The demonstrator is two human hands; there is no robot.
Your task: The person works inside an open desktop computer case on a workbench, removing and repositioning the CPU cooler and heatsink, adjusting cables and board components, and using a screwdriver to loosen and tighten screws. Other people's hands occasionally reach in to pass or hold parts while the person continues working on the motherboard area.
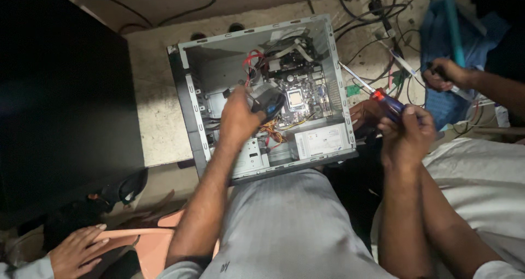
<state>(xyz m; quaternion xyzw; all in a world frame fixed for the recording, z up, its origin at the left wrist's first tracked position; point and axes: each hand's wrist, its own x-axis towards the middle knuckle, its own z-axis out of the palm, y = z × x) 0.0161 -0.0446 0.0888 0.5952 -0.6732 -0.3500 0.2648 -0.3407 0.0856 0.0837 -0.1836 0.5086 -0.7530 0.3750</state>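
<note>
An open grey computer case [192, 101] lies on its side in front of me, with the motherboard and its bare square processor [296, 98] showing. My left hand [236, 119] reaches into the case and grips a black and blue cooler fan [269, 101] just left of the processor. To the right, outside the case, my right hand [409, 132] is closed on a screwdriver [387, 101] with a red and blue handle. Its metal shaft points up and left towards the case's right wall.
A large black panel [60, 93] fills the left. Tangled cables [383, 22] and a power strip lie behind the case. Another person's hand [444, 74] works at the upper right by a blue cloth [437, 33]. A third person's hand [76, 250] rests on a pink plastic seat [150, 240].
</note>
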